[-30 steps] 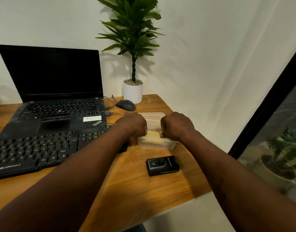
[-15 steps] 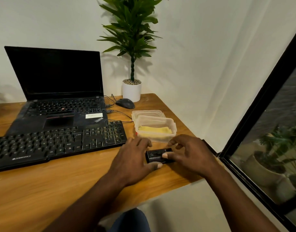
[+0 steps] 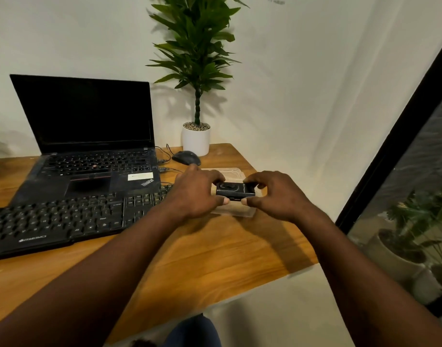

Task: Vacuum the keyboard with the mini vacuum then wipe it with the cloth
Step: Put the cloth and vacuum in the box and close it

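A small black mini vacuum (image 3: 235, 190) is held in the air above the table, over a clear plastic container (image 3: 236, 211). My left hand (image 3: 196, 192) pinches its left end and my right hand (image 3: 275, 192) pinches its right end, thumbs underneath. The black external keyboard (image 3: 57, 217) lies on the wooden table to the left of my hands, in front of the laptop. The cloth is hidden behind the vacuum and my hands.
An open black laptop (image 3: 89, 136) stands behind the keyboard. A black mouse (image 3: 186, 157) and a white potted plant (image 3: 196, 140) sit at the back of the table (image 3: 214, 259). The table's right edge runs beside a dark window frame (image 3: 390, 151).
My hands left the plastic container, came down to the mini vacuum on the table, gripped it at both ends and lifted it up over the container.
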{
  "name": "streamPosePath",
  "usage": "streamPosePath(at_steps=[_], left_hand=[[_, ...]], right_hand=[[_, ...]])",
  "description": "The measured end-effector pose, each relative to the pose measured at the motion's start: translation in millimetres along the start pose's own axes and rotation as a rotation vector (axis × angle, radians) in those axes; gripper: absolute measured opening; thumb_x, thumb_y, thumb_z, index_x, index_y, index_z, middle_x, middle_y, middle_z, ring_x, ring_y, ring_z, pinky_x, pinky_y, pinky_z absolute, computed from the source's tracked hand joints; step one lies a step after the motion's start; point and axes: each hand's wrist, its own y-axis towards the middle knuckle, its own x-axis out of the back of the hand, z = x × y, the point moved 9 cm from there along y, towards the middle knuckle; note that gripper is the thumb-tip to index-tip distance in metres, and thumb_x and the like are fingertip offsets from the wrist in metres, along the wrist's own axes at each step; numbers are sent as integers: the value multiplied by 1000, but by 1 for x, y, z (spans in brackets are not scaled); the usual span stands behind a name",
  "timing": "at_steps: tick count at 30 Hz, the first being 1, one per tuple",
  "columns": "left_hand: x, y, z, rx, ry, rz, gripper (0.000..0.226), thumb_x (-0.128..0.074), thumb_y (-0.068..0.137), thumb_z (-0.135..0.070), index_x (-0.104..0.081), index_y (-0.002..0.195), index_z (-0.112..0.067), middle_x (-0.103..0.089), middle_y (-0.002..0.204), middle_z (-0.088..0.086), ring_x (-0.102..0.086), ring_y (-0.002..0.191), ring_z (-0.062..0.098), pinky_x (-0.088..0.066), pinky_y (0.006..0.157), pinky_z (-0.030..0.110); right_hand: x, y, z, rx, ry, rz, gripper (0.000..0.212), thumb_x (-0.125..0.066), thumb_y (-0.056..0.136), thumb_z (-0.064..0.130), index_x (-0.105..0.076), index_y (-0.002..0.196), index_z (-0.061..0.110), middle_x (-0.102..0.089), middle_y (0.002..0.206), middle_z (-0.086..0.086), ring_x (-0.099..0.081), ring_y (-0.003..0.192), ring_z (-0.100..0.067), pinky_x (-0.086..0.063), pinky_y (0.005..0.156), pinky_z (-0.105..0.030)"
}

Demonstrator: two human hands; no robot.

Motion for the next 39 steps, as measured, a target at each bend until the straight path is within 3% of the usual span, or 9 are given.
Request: streamPosePath(at_steps=[8, 15, 17, 20, 22, 27, 31, 34, 39], left_hand=[[-38, 54, 16, 117, 114, 266, 52, -71, 89, -57, -61, 137, -38, -57, 142, 1, -25, 143, 32, -33, 105, 51], [-47, 67, 27, 101, 116, 287, 51, -71, 84, -66, -68, 129, -41, -63, 135, -10, -28, 138, 29, -34, 108, 54], [-37, 67, 32, 101, -51, 166, 49, -69, 82, -71, -73, 118, -38, -68, 124, -11, -40, 130, 23, -42, 103, 50], [-11, 64, 51, 182, -420, -129, 30, -69, 91, -57, -74, 94, -28, -72, 96, -9, -62, 94, 10, -48, 73, 31], [-6, 68, 70, 284, -335, -178, 27, -67, 96, -49, -72, 91, -23, -72, 92, -4, -65, 86, 15, -44, 66, 29], [-26, 84, 94, 473, -63, 82, 11, -61, 92, -17, -63, 83, -10, -66, 91, 9, -58, 74, 18, -39, 53, 27], [-30, 92, 82, 515, -81, 164, 16, -55, 94, -8, -66, 104, -1, -64, 91, 12, -60, 79, 24, -42, 55, 28], [-31, 91, 76, 545, -113, 108, 16, -52, 96, -7, -63, 107, -2, -62, 100, 15, -62, 91, 29, -45, 61, 31], [-20, 87, 89, 562, -404, -131, 21, -55, 93, -17, -72, 102, -8, -72, 102, 10, -66, 84, 26, -50, 58, 31]], right_hand=[[-35, 59, -28, -72, -97, 180, 44, -86, 75, 37, -74, 116, 29, -71, 116, 4, -61, 103, -13, -56, 86, -30], [-52, 69, -23, -13, -298, 296, 40, -83, 83, 39, -75, 120, 26, -72, 117, 5, -63, 103, -15, -58, 89, -34], [-42, 72, -27, -48, -97, 252, 39, -83, 82, 46, -77, 114, 25, -72, 112, 9, -63, 103, -12, -54, 82, -27], [-7, 75, -49, -185, 348, -95, 26, -76, 89, 48, -79, 93, 23, -75, 97, 10, -67, 90, -11, -50, 71, -25], [-8, 79, -77, -329, 469, -215, 32, -69, 94, 50, -77, 93, 19, -76, 94, 3, -70, 83, -14, -55, 72, -31], [-56, 102, -111, -484, 304, 48, 35, -61, 101, 38, -76, 94, 8, -75, 98, -10, -70, 88, -27, -59, 81, -41], [-68, 115, -110, -505, 429, 43, 27, -64, 97, 17, -73, 123, 15, -67, 126, -6, -63, 113, -26, -54, 100, -41], [-73, 113, -113, -559, 552, -34, 36, -61, 95, 6, -71, 127, 19, -63, 136, -8, -61, 112, -25, -55, 93, -36], [-62, 99, -115, -587, 817, -131, 37, -71, 93, 8, -69, 128, 17, -72, 115, -7, -73, 95, -26, -63, 86, -44]])
